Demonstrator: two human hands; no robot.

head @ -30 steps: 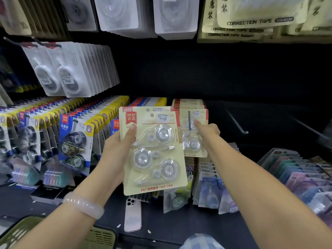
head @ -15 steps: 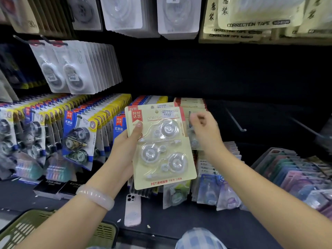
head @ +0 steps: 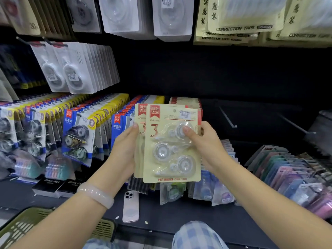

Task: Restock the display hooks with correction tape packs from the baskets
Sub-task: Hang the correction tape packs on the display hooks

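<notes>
Correction tape packs [head: 171,142], two overlapping cream cards, are being gripped by the left hand [head: 124,150] and right hand [head: 206,142] at opposite side edges, left of bare display hooks [head: 227,116].

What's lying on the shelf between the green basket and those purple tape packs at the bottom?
A white phone lies face down on the dark shelf, between the green basket and the purple tape packs, in the head view.

A stationery shop aisle: rows of carded correction tape packs [head: 77,135] crowd the display hooks [head: 227,117], price stickers [head: 185,115] show, and a green shopping basket [head: 27,223] sits at the shelf's near-left edge.
</notes>
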